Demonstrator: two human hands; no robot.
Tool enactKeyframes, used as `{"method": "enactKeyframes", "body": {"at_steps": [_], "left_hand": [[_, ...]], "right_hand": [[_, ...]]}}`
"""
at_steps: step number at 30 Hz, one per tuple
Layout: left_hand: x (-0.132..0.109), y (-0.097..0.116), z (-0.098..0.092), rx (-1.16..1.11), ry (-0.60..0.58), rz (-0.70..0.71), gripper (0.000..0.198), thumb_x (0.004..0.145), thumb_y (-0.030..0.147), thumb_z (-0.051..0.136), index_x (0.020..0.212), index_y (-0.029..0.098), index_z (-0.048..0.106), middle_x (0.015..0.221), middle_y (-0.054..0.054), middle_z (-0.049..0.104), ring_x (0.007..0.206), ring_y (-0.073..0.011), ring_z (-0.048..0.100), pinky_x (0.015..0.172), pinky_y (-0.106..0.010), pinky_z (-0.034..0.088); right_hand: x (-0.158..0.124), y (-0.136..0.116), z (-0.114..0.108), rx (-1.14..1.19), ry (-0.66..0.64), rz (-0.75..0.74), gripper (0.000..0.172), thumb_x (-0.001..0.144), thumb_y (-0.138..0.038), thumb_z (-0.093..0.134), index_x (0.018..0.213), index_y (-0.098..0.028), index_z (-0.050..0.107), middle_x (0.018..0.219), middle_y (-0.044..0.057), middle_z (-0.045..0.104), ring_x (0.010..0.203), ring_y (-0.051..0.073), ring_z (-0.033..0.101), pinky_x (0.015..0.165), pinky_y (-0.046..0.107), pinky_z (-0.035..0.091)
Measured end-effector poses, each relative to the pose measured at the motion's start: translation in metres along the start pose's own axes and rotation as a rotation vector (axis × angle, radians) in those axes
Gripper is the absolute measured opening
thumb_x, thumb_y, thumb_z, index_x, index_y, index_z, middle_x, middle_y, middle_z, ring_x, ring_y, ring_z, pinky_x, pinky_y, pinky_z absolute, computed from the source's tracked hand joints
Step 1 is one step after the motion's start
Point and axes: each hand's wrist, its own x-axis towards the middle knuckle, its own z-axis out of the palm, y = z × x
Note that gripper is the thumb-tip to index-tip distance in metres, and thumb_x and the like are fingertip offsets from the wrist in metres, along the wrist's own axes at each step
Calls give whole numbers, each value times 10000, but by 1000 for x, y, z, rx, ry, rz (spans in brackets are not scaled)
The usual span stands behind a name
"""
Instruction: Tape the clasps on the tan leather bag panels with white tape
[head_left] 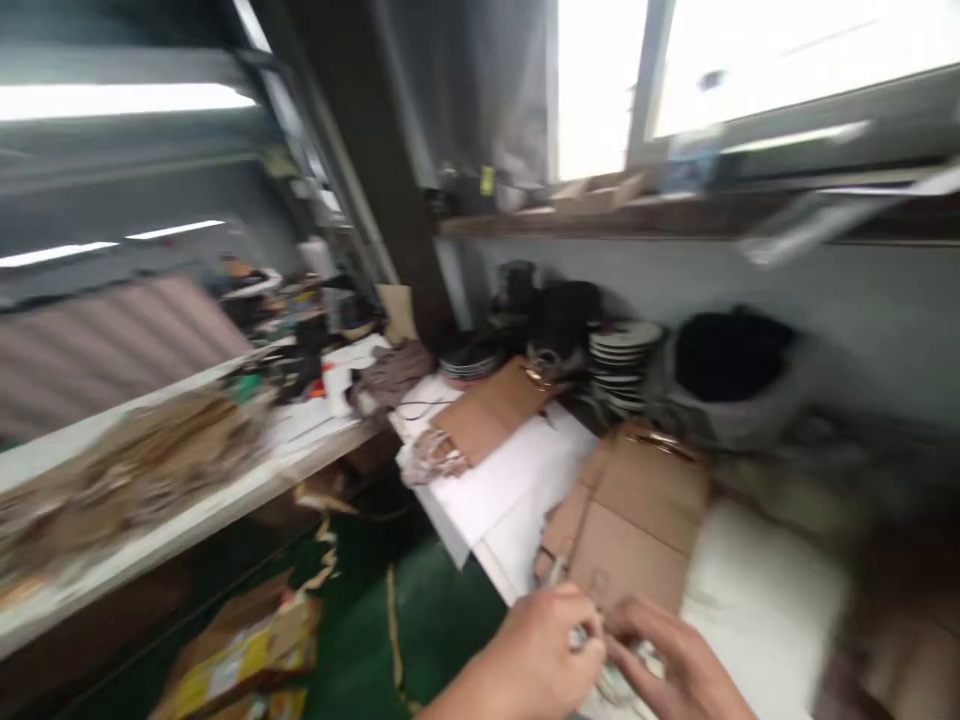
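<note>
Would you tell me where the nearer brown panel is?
In the head view, the brown panel lies right of centre on the white table, just beyond the left hand and right hand, with another brown panel farther left.

Bright white light is let in at the upper right by a window (600, 90), which is split by a pale upright frame bar (646, 80). Beneath it, a brown ledge (525, 225) is set along a grey wall (900, 330). The room is divided near the centre by a dark slanting pillar (352, 130). To its left, a broad glowing strip (120, 100) and two thinner strips (60, 253) are seen. A green floor (360, 620) is bordered by a long pale desk (187, 528) and, at right, a white desk (750, 620).
</note>
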Motion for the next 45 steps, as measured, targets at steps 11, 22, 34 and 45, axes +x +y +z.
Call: {"method": "enactKeyframes", "body": {"at_steps": [11,22,34,45], "left_hand": [[139,32,1,-9,-440,156,99,794,167,556,749,209,634,841,13,635,823,-153,598,726,-260,378],[230,3,29,-849,-568,-500,218,726,345,690,789,178,565,490,81,427,412,-55,261,400,-216,70],[348,1,30,-1048,-423,-348,429,856,330,685,1195,76,616,591,-37,648,352,-58,403,331,-163,234],[385,-12,35,-1191,-319,-260,503,888,255,651,1344,62,568,695,-67,691,519,-128,608,345,-158,392]], "right_hand": [[35,42,-65,166,10,278,108,825,-117,654,790,-218,637,808,-7,652,757,150,622,725,253,456],[106,92,-119,357,-189,388,145,753,-54,614,719,-192,640,757,-16,631,727,141,589,707,246,442],[203,243,-144,444,190,683,286,853,-470,637,805,-192,589,684,-13,622,643,158,602,613,261,441],[232,268,-140,48,64,713,157,914,-279,578,849,-167,666,630,1,654,535,139,629,511,224,414]]}}
